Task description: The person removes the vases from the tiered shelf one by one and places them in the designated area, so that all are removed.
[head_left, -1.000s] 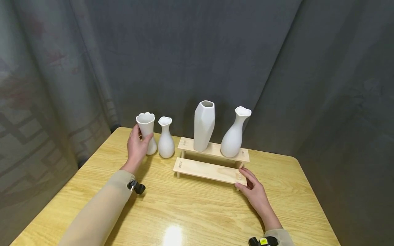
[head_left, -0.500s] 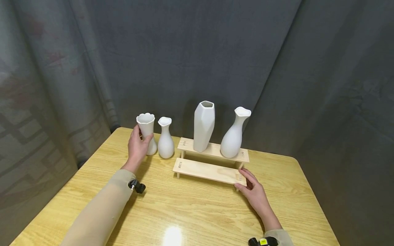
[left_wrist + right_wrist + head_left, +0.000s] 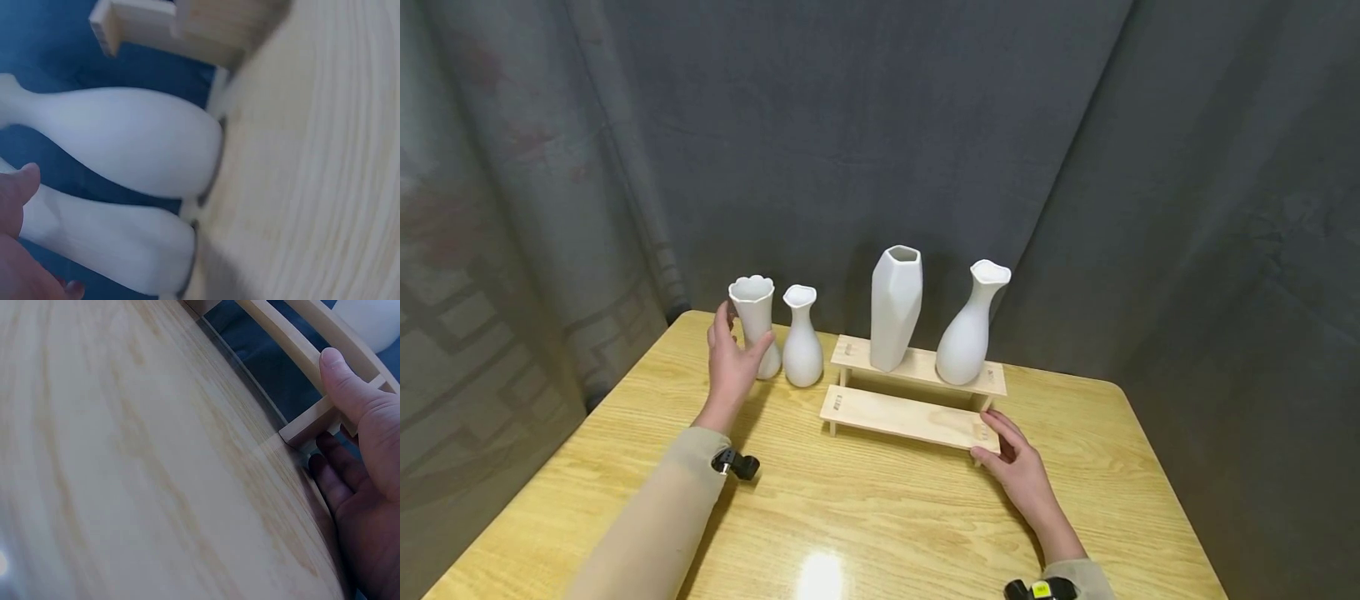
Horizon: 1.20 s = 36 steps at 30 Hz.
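Observation:
My left hand (image 3: 732, 367) stands around a white vase with a scalloped rim (image 3: 752, 304), at the left of the table. Its fingers are apart from the vase's left side; the thumb lies by the right side, and I cannot tell whether it touches. Close beside stands a small white narrow-necked vase (image 3: 803, 350); both vases show in the left wrist view. My right hand (image 3: 1024, 477) grips the right end of a two-step wooden stand (image 3: 902, 417), thumb in front. A tall faceted vase (image 3: 897, 308) and a curved-neck vase (image 3: 966, 337) stand on its upper step.
The wood-grain table (image 3: 865, 517) has its back edge against a grey curtain (image 3: 850, 150). The stand's lower step holds no vase. A patterned curtain (image 3: 490, 292) hangs along the left side.
My left fingers have loosened and moved left off the scalloped vase, which stays standing. My right hand and the stand keep their places.

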Motion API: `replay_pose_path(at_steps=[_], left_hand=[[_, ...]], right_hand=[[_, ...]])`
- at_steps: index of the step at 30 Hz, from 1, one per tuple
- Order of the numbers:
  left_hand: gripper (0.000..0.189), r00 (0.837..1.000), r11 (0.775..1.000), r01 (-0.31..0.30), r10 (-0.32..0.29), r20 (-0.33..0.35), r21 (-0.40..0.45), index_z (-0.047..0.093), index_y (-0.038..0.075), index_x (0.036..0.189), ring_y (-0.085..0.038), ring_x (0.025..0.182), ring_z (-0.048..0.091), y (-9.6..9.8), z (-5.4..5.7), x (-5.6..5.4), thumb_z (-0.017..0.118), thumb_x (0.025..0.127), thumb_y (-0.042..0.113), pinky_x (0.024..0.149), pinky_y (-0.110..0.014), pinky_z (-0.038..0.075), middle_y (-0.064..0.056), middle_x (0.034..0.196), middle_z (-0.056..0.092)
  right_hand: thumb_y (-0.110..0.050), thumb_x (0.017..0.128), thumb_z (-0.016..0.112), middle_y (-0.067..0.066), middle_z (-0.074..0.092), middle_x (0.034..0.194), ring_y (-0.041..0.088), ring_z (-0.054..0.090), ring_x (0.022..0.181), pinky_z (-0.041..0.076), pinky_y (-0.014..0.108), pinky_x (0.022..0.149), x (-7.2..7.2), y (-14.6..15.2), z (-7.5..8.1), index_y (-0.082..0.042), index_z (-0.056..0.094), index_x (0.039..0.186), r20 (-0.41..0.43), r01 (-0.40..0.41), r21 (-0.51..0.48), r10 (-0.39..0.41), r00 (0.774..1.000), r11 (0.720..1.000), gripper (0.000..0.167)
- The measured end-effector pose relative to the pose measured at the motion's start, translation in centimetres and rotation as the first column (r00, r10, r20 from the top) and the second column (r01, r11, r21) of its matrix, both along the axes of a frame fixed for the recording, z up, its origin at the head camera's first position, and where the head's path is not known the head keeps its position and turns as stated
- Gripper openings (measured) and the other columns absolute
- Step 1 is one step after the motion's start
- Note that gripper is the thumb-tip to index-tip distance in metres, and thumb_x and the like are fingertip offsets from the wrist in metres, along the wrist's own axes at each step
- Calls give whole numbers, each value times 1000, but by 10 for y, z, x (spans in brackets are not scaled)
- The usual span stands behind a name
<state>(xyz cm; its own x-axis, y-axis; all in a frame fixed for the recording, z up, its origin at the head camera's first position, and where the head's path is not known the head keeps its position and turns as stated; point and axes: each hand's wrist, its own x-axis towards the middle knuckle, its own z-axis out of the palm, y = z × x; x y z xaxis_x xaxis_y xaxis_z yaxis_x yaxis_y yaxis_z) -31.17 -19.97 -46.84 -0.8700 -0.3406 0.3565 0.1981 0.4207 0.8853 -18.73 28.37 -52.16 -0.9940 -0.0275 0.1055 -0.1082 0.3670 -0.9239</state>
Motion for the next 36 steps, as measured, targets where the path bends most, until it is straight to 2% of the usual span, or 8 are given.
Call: replay_pose_path(at_steps=[2, 9, 16, 20, 24, 31, 36], left_hand=[[101, 1000, 1000, -26, 26, -16, 14, 18, 13, 177, -43, 158, 34, 3, 4, 6, 84, 101, 25, 128, -57, 33, -27, 170, 28], [99, 988, 996, -92, 93, -124, 14, 23, 17, 176, -45, 153, 39, 13, 25, 29, 85, 100, 30, 127, -59, 34, -23, 169, 30], [96, 974, 996, -71, 80, -210, 49, 28, 16, 175, -37, 159, 33, 31, 45, 48, 86, 99, 25, 130, -55, 28, -17, 171, 28], [94, 956, 999, -28, 37, -290, 33, 34, 13, 173, -33, 158, 34, 48, 58, 58, 89, 97, 19, 129, -55, 29, -17, 170, 31], [91, 942, 999, 31, -33, -335, -13, 36, 12, 171, -31, 158, 34, 66, 68, 67, 89, 97, 16, 129, -54, 30, -17, 168, 34], [92, 924, 985, 165, -175, -342, -58, 36, 10, 171, -33, 157, 37, 100, 81, 78, 89, 97, 17, 130, -51, 31, -16, 170, 34], [93, 915, 967, 245, -252, -314, -62, 35, 13, 172, -33, 158, 36, 124, 87, 80, 89, 97, 20, 130, -52, 30, -14, 170, 33]], right_hand=[[-27, 103, 82, 11, 34, 177, 35, 26, 165, 32, 7, 111, 0, 0, 0, -11, 55, 163, -3, -2, -1, 2, 1000, 1000, 68], [-27, 102, 82, 12, 36, 176, 36, 29, 164, 32, 4, 108, -2, -1, 1, -10, 55, 163, -14, -2, 22, 2, 1000, 1000, 68], [-25, 103, 82, 12, 35, 176, 35, 28, 164, 32, 4, 108, -2, -1, 1, -10, 55, 163, -6, 0, 14, 0, 1000, 1000, 68], [-26, 103, 82, 12, 35, 176, 35, 28, 164, 31, 4, 108, -2, -1, 0, -10, 54, 163, -5, 3, 18, -3, 1000, 1000, 68], [-26, 103, 82, 12, 36, 176, 35, 28, 164, 32, 5, 109, -2, -1, -1, -9, 55, 163, -10, 0, 11, 0, 1000, 1000, 68], [-26, 102, 82, 11, 36, 176, 34, 28, 164, 32, 6, 111, -4, -1, -2, -11, 55, 163, -21, -11, 8, 12, 1000, 1000, 68], [-28, 103, 82, 10, 35, 177, 34, 28, 165, 31, 6, 111, -4, 0, -2, -13, 55, 163, -22, -12, 16, 12, 1000, 1000, 68]])
